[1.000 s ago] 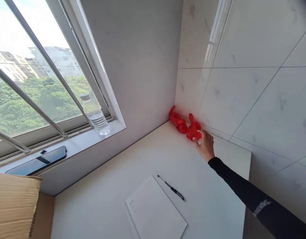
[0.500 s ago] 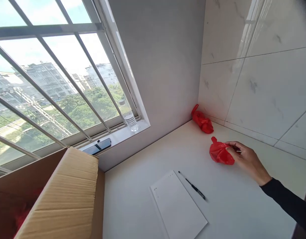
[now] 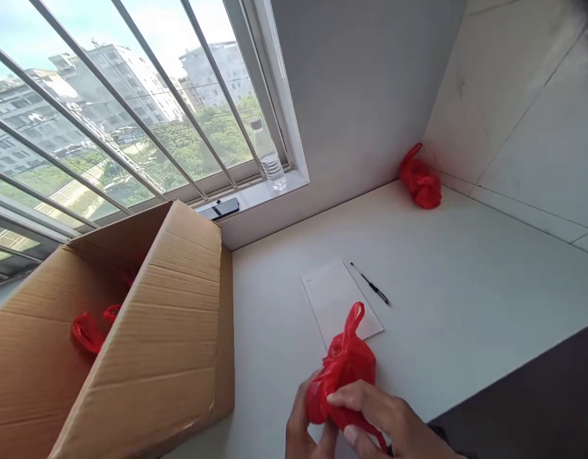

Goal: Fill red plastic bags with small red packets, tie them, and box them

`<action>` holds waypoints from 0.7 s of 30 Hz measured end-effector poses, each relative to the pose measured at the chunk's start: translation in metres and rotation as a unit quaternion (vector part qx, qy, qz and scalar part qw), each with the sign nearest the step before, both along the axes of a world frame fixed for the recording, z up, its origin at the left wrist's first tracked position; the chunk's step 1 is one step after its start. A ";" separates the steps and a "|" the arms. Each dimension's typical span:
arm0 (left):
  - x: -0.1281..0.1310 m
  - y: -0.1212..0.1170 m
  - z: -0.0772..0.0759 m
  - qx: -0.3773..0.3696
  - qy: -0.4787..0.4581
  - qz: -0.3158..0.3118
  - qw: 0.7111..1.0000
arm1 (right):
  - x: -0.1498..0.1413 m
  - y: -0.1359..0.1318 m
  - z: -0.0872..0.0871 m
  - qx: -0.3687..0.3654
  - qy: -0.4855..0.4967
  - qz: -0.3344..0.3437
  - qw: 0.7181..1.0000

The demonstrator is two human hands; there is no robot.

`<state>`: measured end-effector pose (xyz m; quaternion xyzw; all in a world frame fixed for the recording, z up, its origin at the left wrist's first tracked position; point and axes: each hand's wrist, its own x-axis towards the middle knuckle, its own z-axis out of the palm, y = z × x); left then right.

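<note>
A knotted red plastic bag [image 3: 353, 363] is held between my two hands at the bottom of the view, its handle loop sticking up over the notepad. My left hand [image 3: 303, 424] grips the bag from its left side and underneath. On the right, my right hand [image 3: 389, 417] pinches the bag with thumb and fingers. What the bag contains is hidden. Just beyond it lie a white notepad [image 3: 329, 296] and a black pen [image 3: 370, 284]. Another red plastic bag [image 3: 420, 182] sits in the far corner against the walls.
At the left stands an open cardboard box [image 3: 179, 319] with red bags [image 3: 88, 331] inside. A phone [image 3: 220, 209] and a water bottle [image 3: 269, 159] are on the windowsill by the barred window. The white table [image 3: 446, 299] ends in an edge at lower right.
My right hand has brought the near red bag from the right side of the table to the bottom centre. My left hand has come into view and grips it too. The view has shifted.
</note>
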<state>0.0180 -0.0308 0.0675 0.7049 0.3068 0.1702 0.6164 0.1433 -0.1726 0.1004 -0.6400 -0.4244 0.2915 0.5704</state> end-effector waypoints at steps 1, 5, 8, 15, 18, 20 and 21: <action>-0.005 0.005 -0.003 -0.002 0.005 -0.011 1.000 | 0.002 -0.002 -0.001 -0.008 -0.008 -0.008 1.000; -0.019 0.024 -0.007 -0.027 0.028 -0.041 0.998 | 0.025 -0.010 -0.016 -0.037 -0.142 -0.089 0.985; -0.023 0.029 -0.006 -0.029 0.035 -0.046 0.998 | 0.037 -0.005 -0.030 -0.067 -0.268 -0.048 0.960; -0.038 0.019 -0.004 0.082 0.053 -0.027 0.995 | 0.040 0.012 -0.041 -0.120 -0.296 -0.006 0.948; -0.042 0.015 -0.008 0.212 0.042 -0.056 0.975 | 0.041 0.015 -0.040 -0.120 -0.286 0.000 0.951; -0.039 0.017 -0.012 0.245 0.045 -0.054 0.967 | 0.040 0.017 -0.039 -0.120 -0.282 0.002 0.952; -0.036 0.018 -0.013 0.249 0.048 -0.044 0.966 | 0.040 0.017 -0.038 -0.120 -0.281 0.002 0.952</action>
